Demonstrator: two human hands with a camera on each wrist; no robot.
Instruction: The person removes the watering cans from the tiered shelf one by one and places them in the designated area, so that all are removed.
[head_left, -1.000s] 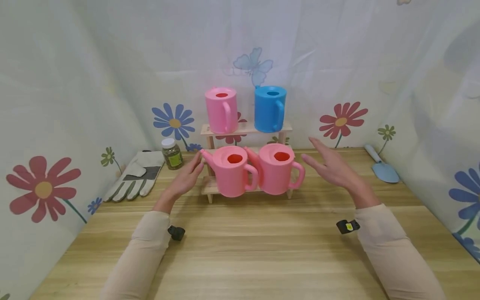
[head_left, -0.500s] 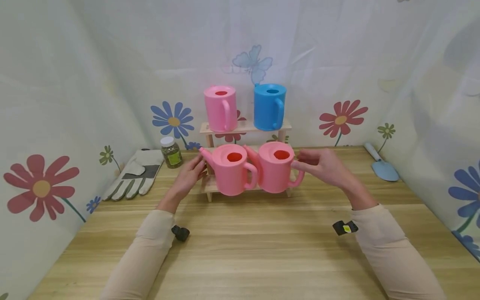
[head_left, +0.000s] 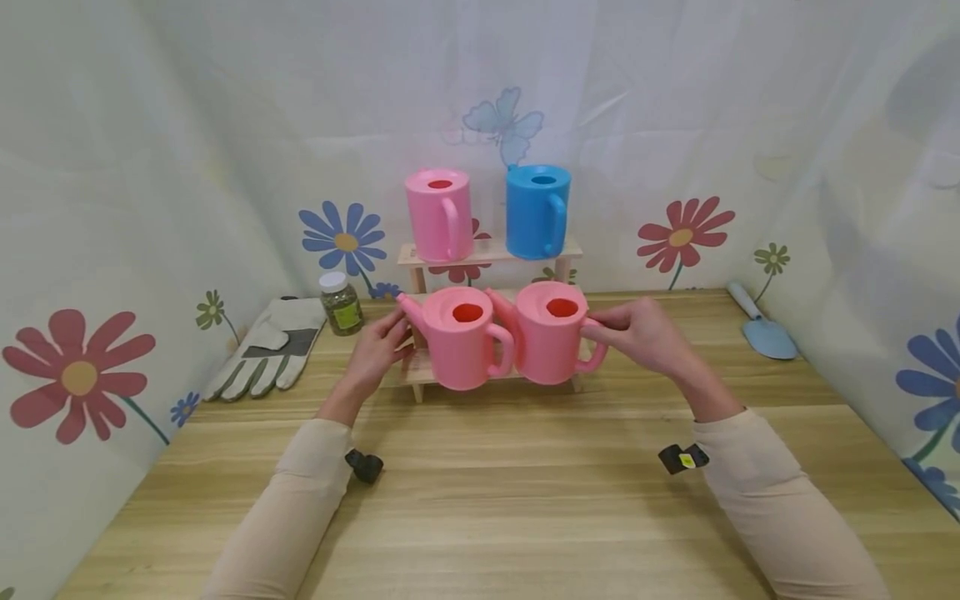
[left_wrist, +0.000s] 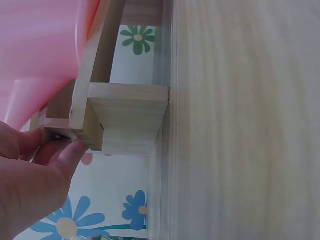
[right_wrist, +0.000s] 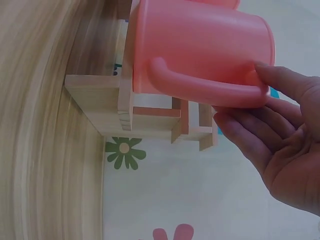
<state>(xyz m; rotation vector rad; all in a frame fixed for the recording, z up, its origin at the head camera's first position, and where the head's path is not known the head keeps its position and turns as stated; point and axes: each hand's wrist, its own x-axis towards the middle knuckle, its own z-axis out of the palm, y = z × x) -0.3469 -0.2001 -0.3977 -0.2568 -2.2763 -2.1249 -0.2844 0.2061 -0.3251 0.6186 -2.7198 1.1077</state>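
Observation:
Two pink watering cans, the left one (head_left: pixel 459 358) and the right one (head_left: pixel 550 354), stand side by side on the lower part of a wooden stepped stand (head_left: pixel 491 251). My right hand (head_left: pixel 647 335) pinches the top of the right can's handle (right_wrist: pixel 210 91), thumb above and fingers beneath in the right wrist view. At the left end, my left hand (head_left: pixel 375 350) grips the edge of the stand's board (left_wrist: pixel 90 131) between thumb and fingers. On the top shelf are another pink can (head_left: pixel 432 225) and a blue can (head_left: pixel 531 225), handles facing forward.
Left of the stand, a white-lidded jar (head_left: pixel 341 308) stands beside grey-and-white gloves (head_left: pixel 262 350). A blue-headed trowel (head_left: pixel 768 337) lies at the far right of the wooden table (head_left: pixel 510 500). Flower-patterned cloth hangs behind and on both sides.
My right hand has moved left and closed onto the right can's handle. My left hand has shifted slightly, its fingers now bent round the stand's edge.

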